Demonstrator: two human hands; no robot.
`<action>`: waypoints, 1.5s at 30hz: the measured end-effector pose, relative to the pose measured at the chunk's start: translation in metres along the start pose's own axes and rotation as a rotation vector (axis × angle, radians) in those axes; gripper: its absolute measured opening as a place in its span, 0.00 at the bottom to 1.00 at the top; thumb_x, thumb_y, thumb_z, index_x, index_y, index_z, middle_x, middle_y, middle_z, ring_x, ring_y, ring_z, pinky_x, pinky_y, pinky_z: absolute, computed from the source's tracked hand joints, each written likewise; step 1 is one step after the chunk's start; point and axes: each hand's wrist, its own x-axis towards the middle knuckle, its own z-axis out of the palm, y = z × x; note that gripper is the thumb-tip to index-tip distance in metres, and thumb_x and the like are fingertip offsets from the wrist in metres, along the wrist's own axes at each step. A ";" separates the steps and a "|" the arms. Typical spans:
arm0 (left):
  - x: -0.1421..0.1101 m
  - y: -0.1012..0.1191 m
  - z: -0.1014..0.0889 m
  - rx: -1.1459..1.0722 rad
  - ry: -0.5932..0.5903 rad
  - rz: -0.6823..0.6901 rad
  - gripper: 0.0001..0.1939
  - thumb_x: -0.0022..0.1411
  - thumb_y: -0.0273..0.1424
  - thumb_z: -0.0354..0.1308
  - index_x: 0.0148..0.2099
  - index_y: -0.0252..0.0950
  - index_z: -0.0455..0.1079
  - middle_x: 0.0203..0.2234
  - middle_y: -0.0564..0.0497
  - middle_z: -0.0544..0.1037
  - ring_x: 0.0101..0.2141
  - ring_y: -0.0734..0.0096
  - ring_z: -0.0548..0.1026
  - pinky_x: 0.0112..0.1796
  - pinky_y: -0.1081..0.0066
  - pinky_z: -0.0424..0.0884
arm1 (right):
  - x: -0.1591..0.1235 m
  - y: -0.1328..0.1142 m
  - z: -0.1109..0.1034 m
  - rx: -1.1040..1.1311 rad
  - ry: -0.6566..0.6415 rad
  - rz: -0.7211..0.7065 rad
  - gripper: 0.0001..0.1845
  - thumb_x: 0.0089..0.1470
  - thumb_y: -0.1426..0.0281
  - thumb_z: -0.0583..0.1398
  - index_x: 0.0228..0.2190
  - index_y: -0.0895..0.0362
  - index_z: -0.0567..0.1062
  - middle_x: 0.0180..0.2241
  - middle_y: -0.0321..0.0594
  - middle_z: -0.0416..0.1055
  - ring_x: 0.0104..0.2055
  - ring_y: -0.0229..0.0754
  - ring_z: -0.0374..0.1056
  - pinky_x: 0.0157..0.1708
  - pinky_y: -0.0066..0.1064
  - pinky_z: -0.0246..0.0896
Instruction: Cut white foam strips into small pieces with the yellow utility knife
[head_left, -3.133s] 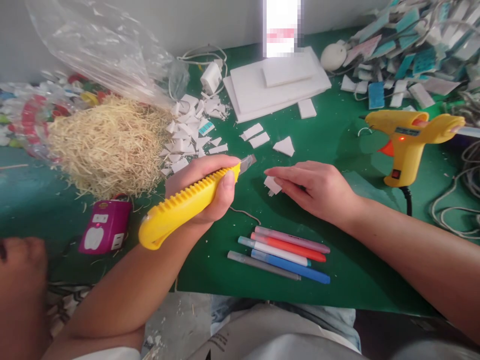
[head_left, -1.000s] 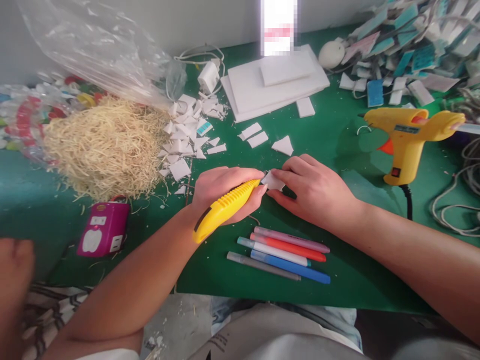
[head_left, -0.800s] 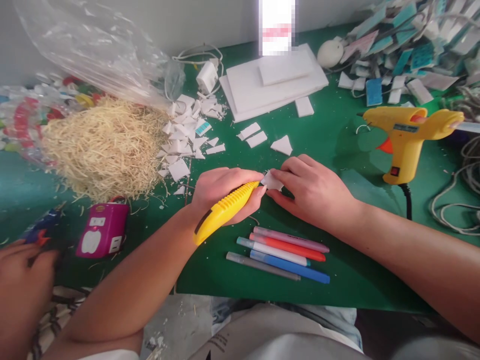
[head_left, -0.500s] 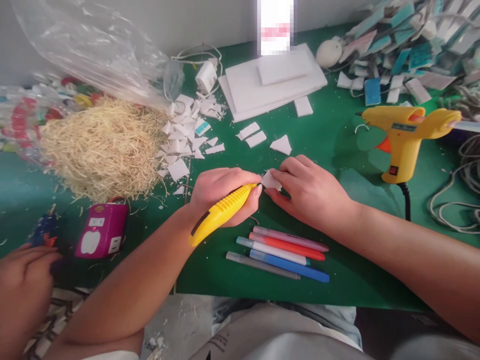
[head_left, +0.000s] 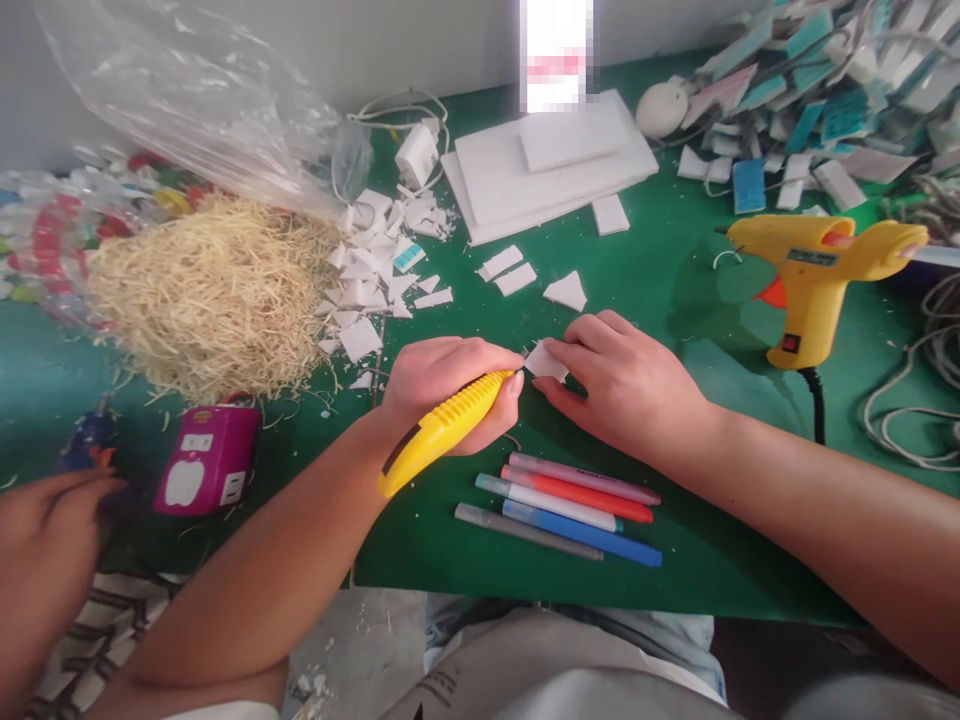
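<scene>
My left hand (head_left: pixel 450 390) is closed around a yellow utility knife (head_left: pixel 442 430), its handle slanting down toward my wrist. The blade end points at a small white piece of foam board (head_left: pixel 547 362) on the green table. Thumb and fingers of my right hand (head_left: pixel 626 375) pinch that piece from the right and hold it down. The knife tip is right beside the piece's left edge; whether the blade touches it I cannot tell. Just beyond lie a few white foam offcuts (head_left: pixel 564 291). Several markers (head_left: pixel 577 533) lie in a row nearer to me.
A yellow glue gun (head_left: pixel 814 270) with a cord stands at the right. White foam sheets (head_left: pixel 547 185) are stacked at the back. On the left are white scraps (head_left: pixel 360 340), a straw heap (head_left: pixel 210 290) and a magenta power box (head_left: pixel 206 460). Another person's hand (head_left: pixel 52 540) is at far left.
My hands, the knife and the foam piece keep nearly the same pose. The view has shifted very slightly. The other person's hand at far left has moved a little.
</scene>
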 end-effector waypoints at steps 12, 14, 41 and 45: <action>0.001 0.006 -0.001 0.017 0.074 -0.044 0.04 0.65 0.30 0.60 0.39 0.41 0.77 0.30 0.56 0.85 0.27 0.72 0.82 0.33 0.75 0.81 | -0.001 0.000 0.000 0.016 0.013 0.018 0.14 0.65 0.67 0.57 0.36 0.62 0.81 0.34 0.50 0.73 0.38 0.48 0.65 0.37 0.39 0.67; 0.001 0.007 0.001 0.034 0.043 -0.064 0.04 0.66 0.31 0.60 0.39 0.42 0.76 0.31 0.56 0.85 0.27 0.71 0.83 0.33 0.74 0.81 | -0.001 0.000 0.000 0.033 0.006 0.028 0.14 0.64 0.68 0.57 0.36 0.62 0.81 0.34 0.50 0.73 0.38 0.48 0.65 0.37 0.39 0.67; 0.000 0.003 0.008 0.030 0.031 -0.021 0.03 0.65 0.31 0.63 0.41 0.38 0.76 0.32 0.53 0.86 0.29 0.72 0.83 0.34 0.77 0.80 | -0.001 0.000 0.000 0.006 0.051 -0.001 0.14 0.65 0.68 0.58 0.37 0.63 0.81 0.34 0.49 0.74 0.37 0.47 0.65 0.35 0.38 0.67; 0.000 0.003 0.004 0.033 0.033 0.004 0.03 0.66 0.30 0.60 0.38 0.39 0.75 0.29 0.56 0.85 0.25 0.75 0.81 0.31 0.78 0.79 | -0.002 0.001 0.001 0.021 0.027 0.022 0.14 0.65 0.67 0.58 0.37 0.62 0.81 0.34 0.49 0.73 0.37 0.48 0.65 0.36 0.38 0.66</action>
